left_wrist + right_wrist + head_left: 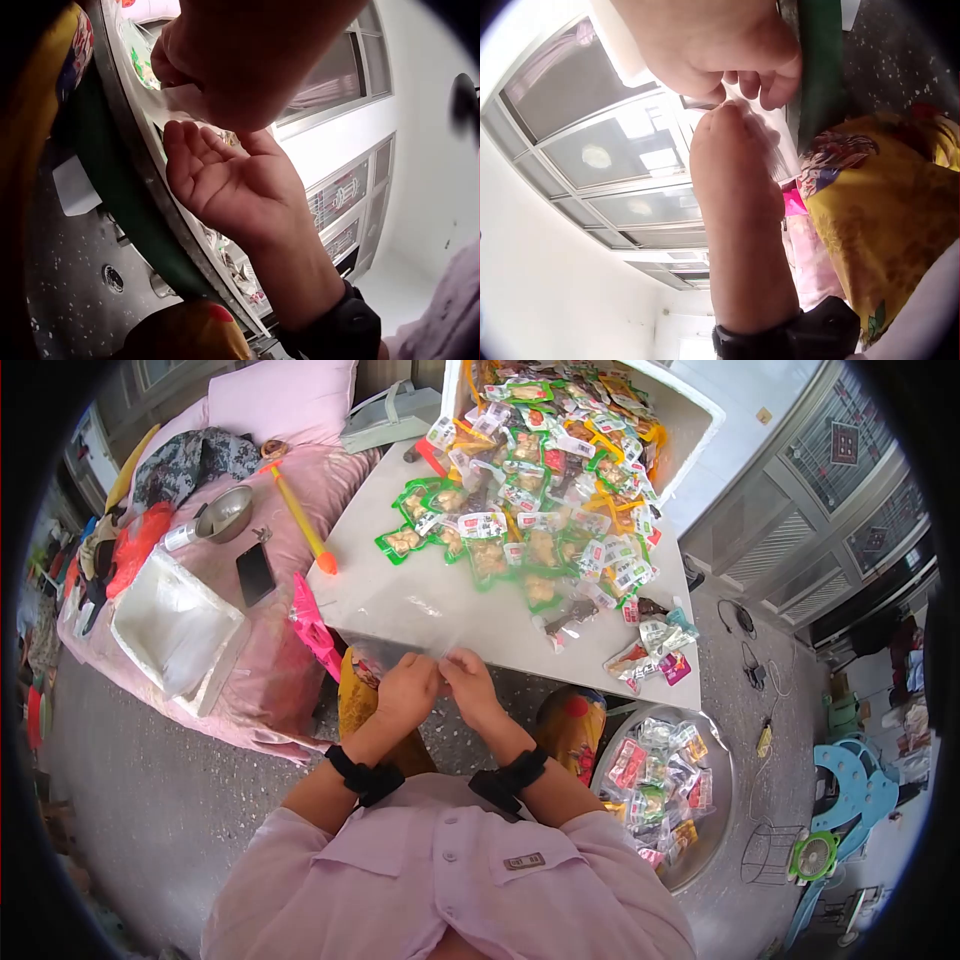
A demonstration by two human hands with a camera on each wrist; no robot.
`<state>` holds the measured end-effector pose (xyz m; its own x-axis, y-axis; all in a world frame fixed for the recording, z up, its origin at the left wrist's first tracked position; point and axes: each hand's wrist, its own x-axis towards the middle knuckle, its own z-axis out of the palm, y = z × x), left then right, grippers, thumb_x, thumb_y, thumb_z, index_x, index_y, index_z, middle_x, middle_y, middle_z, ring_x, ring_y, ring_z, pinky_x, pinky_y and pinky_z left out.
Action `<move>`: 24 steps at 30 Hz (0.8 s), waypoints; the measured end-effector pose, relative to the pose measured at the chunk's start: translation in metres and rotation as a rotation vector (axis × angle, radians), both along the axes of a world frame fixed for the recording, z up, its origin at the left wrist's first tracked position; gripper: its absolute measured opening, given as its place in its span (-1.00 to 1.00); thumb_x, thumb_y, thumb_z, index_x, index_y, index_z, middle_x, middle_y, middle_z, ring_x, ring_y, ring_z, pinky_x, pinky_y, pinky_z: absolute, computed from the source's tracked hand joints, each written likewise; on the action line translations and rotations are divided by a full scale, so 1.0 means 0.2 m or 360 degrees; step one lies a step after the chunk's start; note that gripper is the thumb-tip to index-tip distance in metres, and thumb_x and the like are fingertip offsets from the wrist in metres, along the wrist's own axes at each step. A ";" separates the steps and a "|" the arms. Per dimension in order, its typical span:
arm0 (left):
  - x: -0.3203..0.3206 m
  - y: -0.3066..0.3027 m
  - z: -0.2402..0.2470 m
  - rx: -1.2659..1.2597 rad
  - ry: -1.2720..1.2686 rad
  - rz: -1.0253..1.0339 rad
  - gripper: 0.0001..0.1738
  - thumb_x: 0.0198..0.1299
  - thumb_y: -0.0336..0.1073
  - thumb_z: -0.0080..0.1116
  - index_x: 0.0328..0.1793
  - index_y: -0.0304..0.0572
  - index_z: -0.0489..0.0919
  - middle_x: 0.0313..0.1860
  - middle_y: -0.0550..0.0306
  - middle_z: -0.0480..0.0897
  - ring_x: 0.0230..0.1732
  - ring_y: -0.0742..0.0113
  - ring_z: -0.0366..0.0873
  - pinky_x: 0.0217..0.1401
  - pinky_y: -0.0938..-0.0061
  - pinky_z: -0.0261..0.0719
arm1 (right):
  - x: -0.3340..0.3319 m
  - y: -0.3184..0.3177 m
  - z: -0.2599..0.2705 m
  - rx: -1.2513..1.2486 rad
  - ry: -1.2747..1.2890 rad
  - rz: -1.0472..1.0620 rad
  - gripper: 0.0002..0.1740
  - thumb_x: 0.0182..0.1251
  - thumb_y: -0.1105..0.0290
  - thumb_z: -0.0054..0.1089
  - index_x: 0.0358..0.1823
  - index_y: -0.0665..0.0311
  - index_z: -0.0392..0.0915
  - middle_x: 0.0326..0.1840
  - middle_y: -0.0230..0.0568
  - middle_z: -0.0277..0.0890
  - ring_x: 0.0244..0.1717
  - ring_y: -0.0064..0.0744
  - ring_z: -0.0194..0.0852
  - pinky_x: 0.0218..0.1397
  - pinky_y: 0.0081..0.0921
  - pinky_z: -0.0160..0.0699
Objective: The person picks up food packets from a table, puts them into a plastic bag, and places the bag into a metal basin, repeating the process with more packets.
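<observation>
Head view: at the table's near edge, the person's left hand (408, 692) and right hand (470, 685) meet almost fingertip to fingertip, fingers bent narrow and pinching a thin clear plastic film (412, 637). The film reaches over the near edge of the white table (370, 595); its outline is hard to make out. In the left wrist view, the right palm faces the camera with its fingers curled. Farther back, a heap of sealed packets (540, 550) spills toward the near side from a white foam box (690, 445). On the right, near the person, more packets lie in a metal basin (719, 800) on the floor. To the left, a pink-covered bed (290, 705) bears a white foam tray (150, 610) and a black phone (256, 573).
</observation>
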<state>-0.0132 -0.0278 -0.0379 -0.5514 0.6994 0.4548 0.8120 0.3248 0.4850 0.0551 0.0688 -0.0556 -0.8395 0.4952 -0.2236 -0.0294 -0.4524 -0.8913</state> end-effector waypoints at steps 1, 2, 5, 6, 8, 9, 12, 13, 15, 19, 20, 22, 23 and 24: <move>0.00 0.00 0.00 -0.0007 0.0023 -0.0006 -0.92 -0.07 -0.35 -0.02 -0.50 -0.16 0.36 -0.52 -0.02 0.41 -0.51 -0.01 0.42 -0.51 0.19 0.40 | -0.01 0.01 -0.01 -0.0005 -0.0020 -0.0004 -0.80 0.17 0.42 -0.05 -0.18 0.31 0.31 -0.33 -0.31 0.38 -0.31 -0.55 0.38 -0.29 -0.61 0.42; -0.01 0.00 0.01 -0.0014 0.0046 -0.0011 -0.92 -0.08 -0.36 -0.01 -0.50 -0.15 0.36 -0.51 -0.02 0.41 -0.51 -0.01 0.42 -0.51 0.19 0.40 | -0.01 0.02 -0.02 -0.0011 -0.0040 -0.0006 -0.83 0.17 0.42 -0.06 -0.21 0.29 0.32 -0.36 -0.33 0.39 -0.32 -0.57 0.39 -0.31 -0.62 0.41; -0.01 -0.02 0.03 -0.0086 0.0267 -0.0029 -0.92 -0.12 -0.37 0.01 -0.50 -0.16 0.37 -0.50 0.00 0.42 -0.53 0.02 0.42 -0.53 0.24 0.40 | -0.01 0.01 0.01 -0.0055 -0.0078 -0.0116 -0.87 0.17 0.42 -0.07 -0.26 0.25 0.34 -0.41 -0.36 0.40 -0.34 -0.60 0.38 -0.34 -0.64 0.40; -0.03 -0.03 0.07 -0.0019 0.0367 0.0033 -0.92 -0.13 -0.37 0.02 -0.49 -0.16 0.37 -0.50 0.01 0.41 -0.53 0.03 0.42 -0.52 0.25 0.41 | -0.01 0.01 0.03 -0.0072 -0.0085 -0.0169 -0.88 0.17 0.42 -0.08 -0.27 0.24 0.34 -0.42 -0.37 0.40 -0.35 -0.61 0.38 -0.35 -0.65 0.40; -0.08 -0.05 0.17 0.0114 0.0566 0.0162 -0.91 -0.16 -0.38 0.03 -0.48 -0.16 0.38 -0.50 0.03 0.41 -0.52 0.06 0.43 -0.50 0.28 0.42 | -0.03 0.05 0.02 -0.0092 -0.0091 -0.0199 -0.89 0.16 0.42 -0.08 -0.28 0.24 0.35 -0.42 -0.37 0.39 -0.36 -0.61 0.38 -0.36 -0.65 0.39; -0.09 -0.05 0.20 0.0113 0.0580 0.0163 -0.91 -0.16 -0.39 0.03 -0.48 -0.16 0.38 -0.50 0.03 0.41 -0.52 0.06 0.43 -0.48 0.28 0.42 | -0.03 0.07 0.04 -0.0106 -0.0098 -0.0215 -0.90 0.16 0.42 -0.08 -0.29 0.24 0.35 -0.43 -0.37 0.39 -0.36 -0.60 0.38 -0.36 -0.65 0.39; -0.12 -0.02 0.21 0.0027 0.0610 0.0135 -0.92 -0.19 -0.47 0.01 -0.52 -0.20 0.36 -0.57 0.05 0.37 -0.55 0.08 0.41 -0.52 0.29 0.39 | -0.06 0.09 0.10 0.0085 -0.0167 -0.0069 -0.88 0.14 0.44 -0.06 -0.28 0.25 0.34 -0.43 -0.38 0.38 -0.36 -0.59 0.38 -0.35 -0.66 0.38; -0.13 0.00 0.18 -0.0075 0.0619 0.0128 -0.93 -0.18 -0.44 0.01 -0.51 -0.18 0.37 -0.55 0.06 0.39 -0.54 0.09 0.42 -0.50 0.30 0.40 | -0.06 0.10 0.10 0.0527 -0.0152 -0.0210 -0.86 0.13 0.45 -0.05 -0.26 0.26 0.34 -0.39 -0.37 0.39 -0.33 -0.58 0.37 -0.31 -0.65 0.37; -0.15 0.03 0.12 -0.0276 0.0639 0.0111 -0.93 -0.14 -0.37 0.01 -0.50 -0.14 0.39 -0.52 0.07 0.42 -0.53 0.12 0.44 -0.47 0.30 0.42 | -0.06 0.12 0.10 0.1412 -0.0108 -0.0491 -0.84 0.12 0.48 -0.04 -0.23 0.28 0.34 -0.31 -0.35 0.39 -0.28 -0.56 0.37 -0.24 -0.62 0.35; -0.18 0.13 0.00 -0.0368 0.0503 0.0125 -0.93 -0.10 -0.34 -0.01 -0.49 -0.15 0.38 -0.51 0.06 0.44 -0.51 0.08 0.46 -0.44 0.25 0.44 | 0.04 0.06 0.49 0.0761 0.0640 -0.0010 -0.80 0.13 0.58 -0.07 -0.18 0.30 0.34 -0.27 -0.33 0.37 -0.23 -0.55 0.31 -0.16 -0.61 0.30; -0.20 0.16 -0.01 -0.0381 0.0430 0.0170 -0.93 -0.08 -0.34 -0.02 -0.48 -0.16 0.38 -0.50 0.04 0.44 -0.50 0.05 0.46 -0.43 0.23 0.44 | 0.09 0.03 0.65 0.0494 0.0834 0.0363 -0.80 0.14 0.61 -0.09 -0.18 0.30 0.34 -0.27 -0.33 0.37 -0.22 -0.55 0.30 -0.15 -0.62 0.28; -0.21 0.21 -0.06 -0.0412 0.0257 0.0205 -0.92 -0.05 -0.35 -0.05 -0.47 -0.18 0.36 -0.48 0.00 0.44 -0.47 -0.01 0.46 -0.41 0.19 0.44 | 0.19 -0.05 0.96 0.0552 0.1251 0.0909 -0.84 0.17 0.58 -0.13 -0.21 0.36 0.36 -0.31 -0.26 0.37 -0.27 -0.50 0.31 -0.21 -0.62 0.28; -0.20 0.24 -0.10 -0.0434 0.0162 0.0213 -0.92 -0.03 -0.35 -0.06 -0.47 -0.19 0.36 -0.48 -0.02 0.44 -0.46 -0.04 0.46 -0.40 0.18 0.44 | 0.24 -0.09 1.07 0.0585 0.1321 0.1113 -0.84 0.16 0.56 -0.13 -0.22 0.37 0.37 -0.34 -0.23 0.39 -0.35 -0.44 0.32 -0.25 -0.54 0.30; -0.20 0.24 -0.12 -0.0392 0.0167 0.0171 -0.91 -0.03 -0.35 -0.07 -0.47 -0.20 0.35 -0.47 -0.04 0.44 -0.45 -0.06 0.45 -0.40 0.16 0.43 | 0.24 -0.14 1.12 0.0523 0.1599 0.1190 -0.76 0.01 0.59 -0.04 -0.22 0.33 0.39 -0.33 -0.24 0.39 -0.31 -0.52 0.42 -0.34 -0.60 0.40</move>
